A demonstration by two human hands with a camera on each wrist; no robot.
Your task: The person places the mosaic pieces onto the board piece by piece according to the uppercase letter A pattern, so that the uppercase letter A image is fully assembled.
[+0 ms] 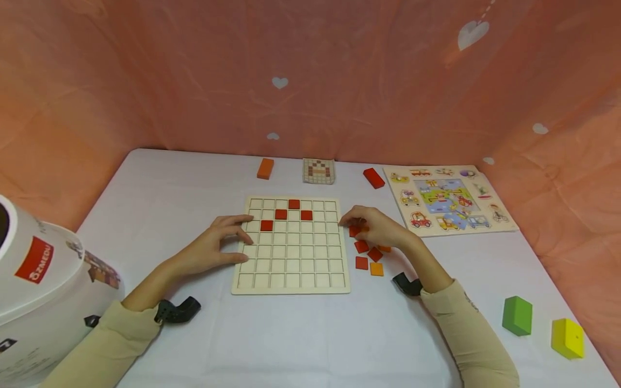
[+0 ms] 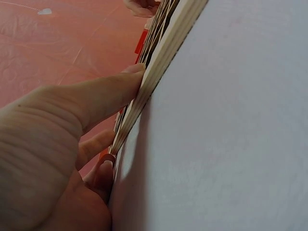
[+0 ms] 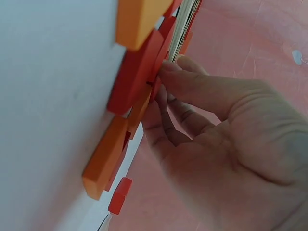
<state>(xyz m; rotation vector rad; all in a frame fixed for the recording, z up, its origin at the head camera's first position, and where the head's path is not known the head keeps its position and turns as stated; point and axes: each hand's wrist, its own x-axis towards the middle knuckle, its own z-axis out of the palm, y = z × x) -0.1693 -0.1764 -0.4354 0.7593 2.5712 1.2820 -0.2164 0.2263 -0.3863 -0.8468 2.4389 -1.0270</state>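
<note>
A pale wooden grid board (image 1: 293,267) lies on the white table with several red tiles (image 1: 266,226) in its upper squares. Spread along the board's left edge, my left hand (image 1: 213,245) touches it with thumb and extended fingers, holding nothing. Just off the board's right side, my right hand (image 1: 375,225) reaches into a loose group of red and orange tiles (image 1: 361,263). In the right wrist view its thumb and curled fingers pinch a red tile (image 3: 156,86) among the others. The hand partly hides the tiles beneath it in the head view.
Behind the board lie an orange block (image 1: 265,168), a small grid pattern card (image 1: 318,171) and a red block (image 1: 374,178). A picture puzzle (image 1: 407,183) lies at back right. Green (image 1: 517,316) and yellow (image 1: 567,338) blocks stand front right. A white bucket (image 1: 43,291) stands at left.
</note>
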